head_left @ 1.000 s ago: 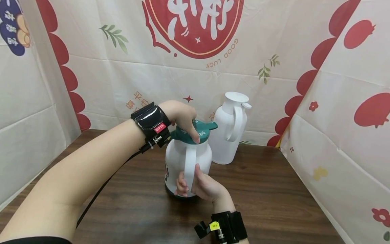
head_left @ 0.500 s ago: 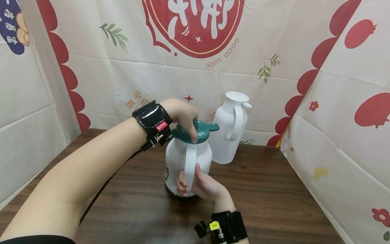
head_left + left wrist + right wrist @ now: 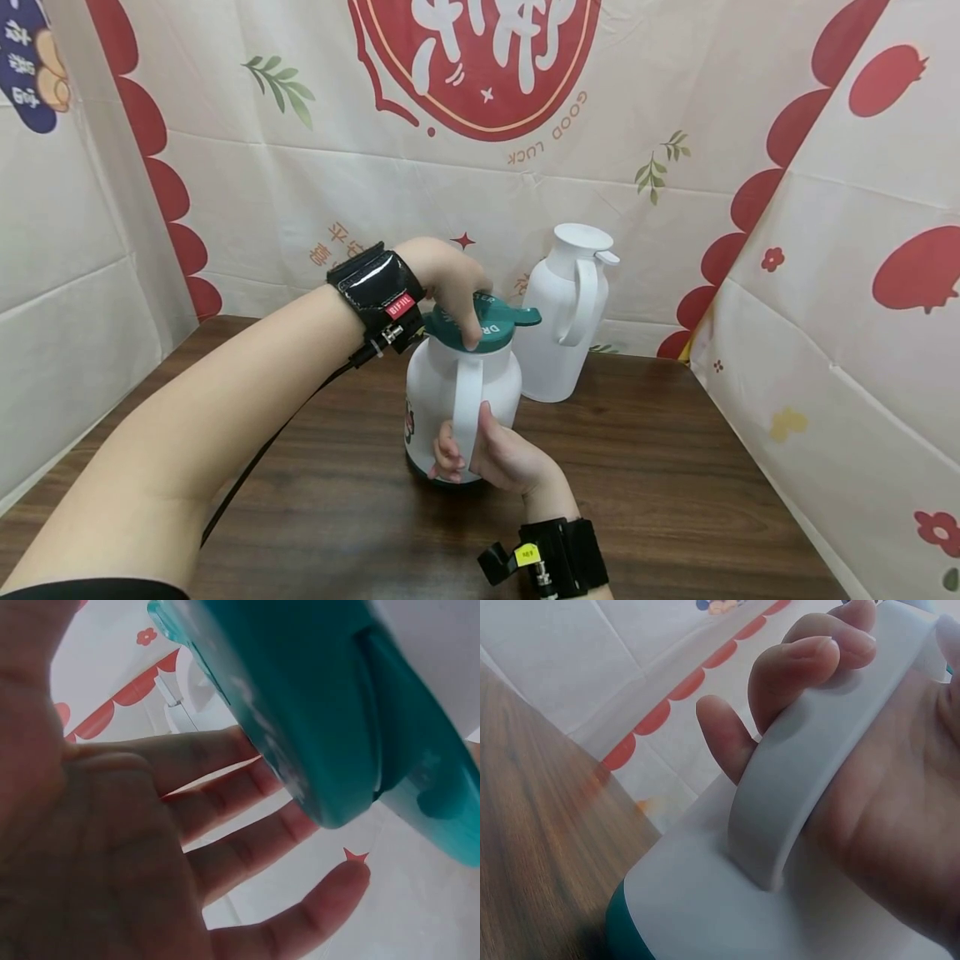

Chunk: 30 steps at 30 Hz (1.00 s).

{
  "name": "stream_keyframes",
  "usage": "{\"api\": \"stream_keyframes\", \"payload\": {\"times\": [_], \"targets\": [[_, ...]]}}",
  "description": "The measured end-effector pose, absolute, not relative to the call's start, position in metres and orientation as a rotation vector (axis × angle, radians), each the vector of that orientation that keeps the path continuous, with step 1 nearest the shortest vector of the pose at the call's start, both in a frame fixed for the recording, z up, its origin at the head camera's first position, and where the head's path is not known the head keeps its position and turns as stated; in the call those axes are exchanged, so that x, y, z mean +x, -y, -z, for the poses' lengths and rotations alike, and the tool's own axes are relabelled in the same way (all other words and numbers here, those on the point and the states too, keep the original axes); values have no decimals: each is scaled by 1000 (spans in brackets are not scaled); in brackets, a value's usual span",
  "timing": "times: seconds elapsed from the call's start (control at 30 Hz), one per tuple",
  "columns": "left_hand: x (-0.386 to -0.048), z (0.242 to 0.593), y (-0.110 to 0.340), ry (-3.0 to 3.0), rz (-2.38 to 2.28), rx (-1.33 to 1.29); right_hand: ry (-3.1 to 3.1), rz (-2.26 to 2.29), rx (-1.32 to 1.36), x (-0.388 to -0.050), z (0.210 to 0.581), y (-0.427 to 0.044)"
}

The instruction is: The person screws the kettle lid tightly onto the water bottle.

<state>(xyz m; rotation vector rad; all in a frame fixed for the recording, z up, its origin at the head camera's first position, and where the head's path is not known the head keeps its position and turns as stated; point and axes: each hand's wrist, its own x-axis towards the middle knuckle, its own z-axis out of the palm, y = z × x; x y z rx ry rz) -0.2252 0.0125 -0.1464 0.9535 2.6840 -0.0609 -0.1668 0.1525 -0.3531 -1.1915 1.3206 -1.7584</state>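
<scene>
A white thermos jug [image 3: 429, 387] with a dark green base band stands upright on the wooden table. Its green lid [image 3: 501, 335] sits on top, a tab jutting out to the right. From above, my left hand [image 3: 450, 279] holds the lid, thumb on its near side. Fingertips [image 3: 247, 742] touch the lid's edge in the left wrist view, while the little finger stands apart from it. My right hand [image 3: 517, 462] grips the jug's white handle [image 3: 468, 408]. In the right wrist view, several curled fingers [image 3: 795, 667] wrap round that handle.
Behind the jug, to its right, stands a taller white pitcher [image 3: 551, 358] with a handle. Printed cloth walls [image 3: 420, 192] enclose the brown wooden table [image 3: 660, 467] at the back and sides. A black cable [image 3: 277, 433] runs down from the left wrist strap.
The lid has turned slightly clockwise as seen from above: its right tab has come a little nearer and my left thumb has shifted left. My right hand and the jug have stayed put.
</scene>
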Motion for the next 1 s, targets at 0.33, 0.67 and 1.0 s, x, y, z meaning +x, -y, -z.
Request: {"api": "stream_keyframes", "payload": {"times": [0.33,0.67,1.0], "targets": [[-226,144,-10,-2657,82,985,-1322,1749,-1201,-167,353,-152],[-228,144,-9,-2636,49,964,-1325,1746,-1209,-167,353,-152],[-230,144,-10,-2610,37,966,-1319,1753,-1194,-167,354,-152]]}}
